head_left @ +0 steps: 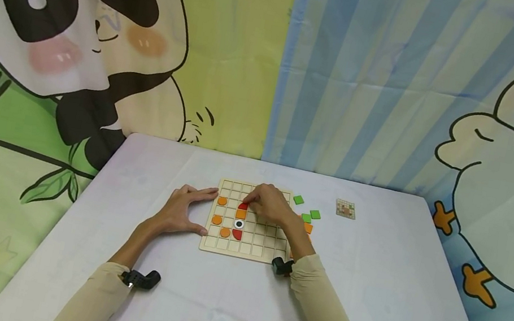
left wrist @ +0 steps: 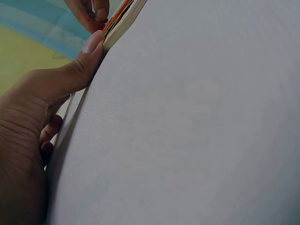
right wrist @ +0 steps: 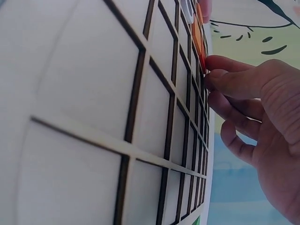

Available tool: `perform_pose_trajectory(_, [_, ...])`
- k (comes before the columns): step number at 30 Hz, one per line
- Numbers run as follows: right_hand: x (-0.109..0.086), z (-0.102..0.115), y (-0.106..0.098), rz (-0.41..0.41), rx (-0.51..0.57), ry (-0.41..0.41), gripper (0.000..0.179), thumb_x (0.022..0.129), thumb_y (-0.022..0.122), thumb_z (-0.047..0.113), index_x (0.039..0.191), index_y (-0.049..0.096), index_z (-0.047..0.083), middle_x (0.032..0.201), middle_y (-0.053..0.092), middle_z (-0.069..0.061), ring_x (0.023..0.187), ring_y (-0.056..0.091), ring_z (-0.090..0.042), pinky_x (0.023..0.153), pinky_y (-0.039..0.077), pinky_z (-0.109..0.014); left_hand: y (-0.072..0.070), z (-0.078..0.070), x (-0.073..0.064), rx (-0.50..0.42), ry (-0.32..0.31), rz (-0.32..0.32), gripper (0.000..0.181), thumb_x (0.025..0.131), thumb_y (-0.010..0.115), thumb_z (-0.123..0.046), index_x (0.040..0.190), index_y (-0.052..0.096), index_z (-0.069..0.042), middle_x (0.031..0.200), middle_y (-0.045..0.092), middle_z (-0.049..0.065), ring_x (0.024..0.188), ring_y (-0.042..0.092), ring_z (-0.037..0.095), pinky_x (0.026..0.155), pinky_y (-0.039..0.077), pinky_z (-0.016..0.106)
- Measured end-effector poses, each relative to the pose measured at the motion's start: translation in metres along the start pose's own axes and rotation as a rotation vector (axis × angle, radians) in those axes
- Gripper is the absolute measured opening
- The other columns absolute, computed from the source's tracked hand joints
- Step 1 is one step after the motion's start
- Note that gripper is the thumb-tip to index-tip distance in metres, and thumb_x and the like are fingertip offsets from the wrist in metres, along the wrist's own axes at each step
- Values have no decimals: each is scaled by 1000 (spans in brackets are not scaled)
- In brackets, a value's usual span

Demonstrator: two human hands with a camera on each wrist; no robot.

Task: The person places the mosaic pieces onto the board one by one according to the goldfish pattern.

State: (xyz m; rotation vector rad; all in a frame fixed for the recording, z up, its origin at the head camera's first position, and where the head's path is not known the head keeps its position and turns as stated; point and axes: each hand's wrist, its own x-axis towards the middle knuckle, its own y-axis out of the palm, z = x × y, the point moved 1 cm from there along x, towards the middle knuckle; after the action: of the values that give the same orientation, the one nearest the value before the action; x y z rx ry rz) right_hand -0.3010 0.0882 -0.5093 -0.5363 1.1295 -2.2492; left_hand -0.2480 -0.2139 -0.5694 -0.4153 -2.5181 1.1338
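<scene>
The board point(head_left: 262, 250) is pale tan, patterned with a grid of squares. The discs point(head_left: 217, 220) and square point(head_left: 240, 214) are orange, the pieces point(head_left: 236, 234) red, the eye point(head_left: 239, 224) white with black centre, the tiles point(head_left: 315, 214) green, desk point(head_left: 367, 295) white, sleeves point(head_left: 324, 304) beige, backdrop point(head_left: 353, 85) blue-striped.

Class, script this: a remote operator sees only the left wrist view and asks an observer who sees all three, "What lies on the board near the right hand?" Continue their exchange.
Observer: On the board, a white disc with a black centre lies in the column that the right hand touches.
Operator: And off the board?
Observer: Green squares lie to its right.
Operator: Anything farther right?
Observer: A small patterned card.
</scene>
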Motion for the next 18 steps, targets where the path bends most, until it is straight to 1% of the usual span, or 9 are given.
perform_pose_trajectory(3, [0,0,-1,0,5,6,26,100,69,-3,116,86,8,121,83,-8,115,75,-28,100,59,-48,0,0,0,-4,-4,3,113,61,104,-56,160,58,-25,171,51,-5,113,49,21,100,33,49])
perform_pose_trajectory(10, [-1,-1,0,-3,12,37,27,101,70,-2,120,85,10,122,83,-6,106,74,-23,93,59,-43,0,0,1,-6,-14,5,114,60,104,-56,160,58,-26,172,50,-7,113,48,20,100,32,48])
perform_pose_trajectory(13, [-1,1,0,1,11,32,28,101,69,-2,121,85,9,121,82,-7,108,72,-23,93,58,-44,0,1,1,-6,-14,7,115,60,104,-57,160,58,-26,172,50,-7,112,48,20,100,32,48])
perform_pose_trajectory(18, [-1,3,2,26,-1,30,25,102,72,2,122,85,10,122,79,-8,116,70,-27,99,58,-47,1,2,1,2,-15,8,114,60,103,-58,160,58,-27,172,50,-8,112,48,19,100,32,48])
